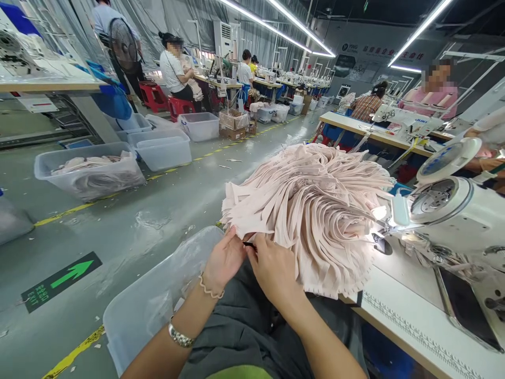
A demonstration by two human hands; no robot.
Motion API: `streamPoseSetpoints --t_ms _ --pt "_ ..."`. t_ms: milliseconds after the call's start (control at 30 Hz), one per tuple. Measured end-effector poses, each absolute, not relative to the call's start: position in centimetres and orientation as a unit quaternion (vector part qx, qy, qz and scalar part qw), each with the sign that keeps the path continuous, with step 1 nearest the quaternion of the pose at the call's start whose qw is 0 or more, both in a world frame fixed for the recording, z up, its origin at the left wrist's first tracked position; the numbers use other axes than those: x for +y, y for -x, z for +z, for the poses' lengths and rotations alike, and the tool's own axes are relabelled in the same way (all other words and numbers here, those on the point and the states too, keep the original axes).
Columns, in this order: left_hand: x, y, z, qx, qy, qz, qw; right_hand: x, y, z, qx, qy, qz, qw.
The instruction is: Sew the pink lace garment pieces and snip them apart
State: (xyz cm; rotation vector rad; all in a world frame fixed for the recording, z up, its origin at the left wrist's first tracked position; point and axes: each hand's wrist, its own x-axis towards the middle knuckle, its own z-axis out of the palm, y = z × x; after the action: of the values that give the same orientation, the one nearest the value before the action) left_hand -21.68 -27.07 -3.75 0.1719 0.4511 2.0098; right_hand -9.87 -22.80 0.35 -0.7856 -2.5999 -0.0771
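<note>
A big fanned bundle of pale pink fabric pieces (315,210) spreads over the sewing table's left end, its near edge hanging above my lap. My left hand (225,261) pinches the lower left edge of this bundle between thumb and fingers. Close beside it, my right hand (275,267) is closed around a small black tool (249,245), whose tip points toward my left fingers. Most of that tool is hidden in the hand, so its kind does not show. Both hands are low in front of the fabric, nearly touching each other.
On the right stands a white sewing machine (453,216) with its lamp lit, and a phone (467,305) lies on the table. A translucent plastic bin (138,300) sits by my left leg. More bins (90,168) and co-workers occupy the workshop behind.
</note>
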Motion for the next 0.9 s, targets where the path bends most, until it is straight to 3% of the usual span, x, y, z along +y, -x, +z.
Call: streamPoseSetpoints --t_ms 300,467,600,900 --pt "-27.6 20.7 -7.5 0.404 -0.201 0.71 0.541 -21.7 7.7 -0.7 -0.906 0.314 0.003 0.282" --pt "-27.2 22.3 -6.2 0.258 -0.112 0.831 0.48 -21.8 6.7 -0.6 -0.901 0.322 0.042 0.287" --pt "-27.3 23.0 -3.9 0.154 -0.098 0.845 0.503 -22.0 6.5 -0.1 -0.915 0.312 0.038 0.254" --pt "-27.0 21.9 -2.9 0.172 -0.054 0.857 0.482 -22.4 9.8 1.0 -0.936 0.287 -0.001 0.202"
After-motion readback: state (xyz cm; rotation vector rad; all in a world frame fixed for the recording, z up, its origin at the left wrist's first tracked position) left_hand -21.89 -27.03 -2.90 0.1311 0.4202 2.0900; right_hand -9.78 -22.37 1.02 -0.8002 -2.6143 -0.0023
